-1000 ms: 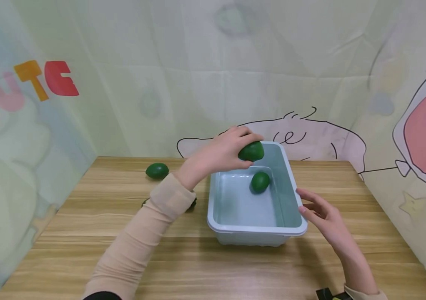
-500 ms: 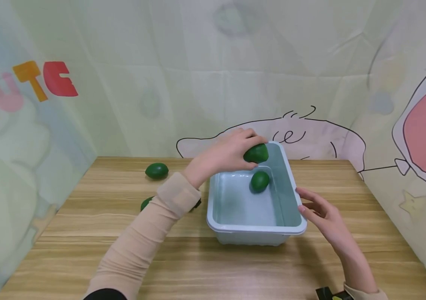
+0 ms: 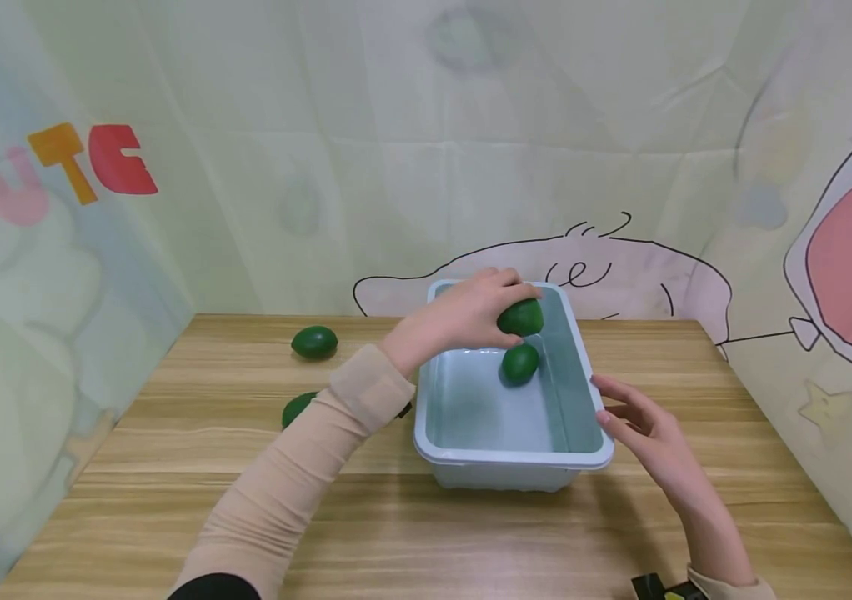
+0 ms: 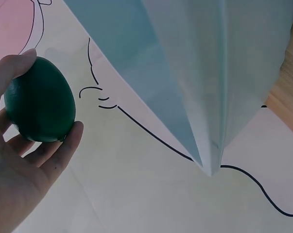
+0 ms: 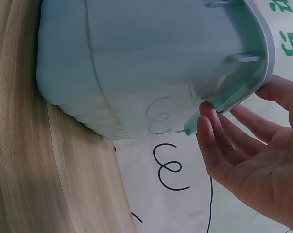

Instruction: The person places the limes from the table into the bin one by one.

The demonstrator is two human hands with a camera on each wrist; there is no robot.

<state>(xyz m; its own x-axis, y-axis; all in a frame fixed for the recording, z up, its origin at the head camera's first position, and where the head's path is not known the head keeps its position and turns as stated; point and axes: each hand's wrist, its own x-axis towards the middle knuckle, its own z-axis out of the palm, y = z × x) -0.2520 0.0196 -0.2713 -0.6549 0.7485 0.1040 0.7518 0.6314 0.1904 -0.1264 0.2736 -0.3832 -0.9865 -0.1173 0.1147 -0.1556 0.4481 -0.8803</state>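
Observation:
My left hand (image 3: pixel 471 312) grips a smooth, dark green egg-shaped fruit (image 3: pixel 521 317) over the far part of a pale blue plastic bin (image 3: pixel 512 457). In the left wrist view, thumb and fingers wrap this green fruit (image 4: pixel 42 102). A second green fruit (image 3: pixel 520 364) lies on the bin's floor. My right hand (image 3: pixel 647 437) holds the bin's right rim, its thumb and curled fingers at the lip, as the right wrist view shows up close. Two more green fruits lie on the table left of the bin, one at the back (image 3: pixel 314 342), another (image 3: pixel 298 408) partly hidden by my left sleeve.
The wooden table (image 3: pixel 366 533) ends at a printed cloth backdrop (image 3: pixel 283 167), which also closes off both sides. The bin stands near the table's back edge. My left forearm (image 3: pixel 298 475) crosses over the table on the left.
My left hand, holding the fruit, has moved right and down toward the bin's inside. The fruit near my sleeve shows more now. My right hand and the bin have stayed put.

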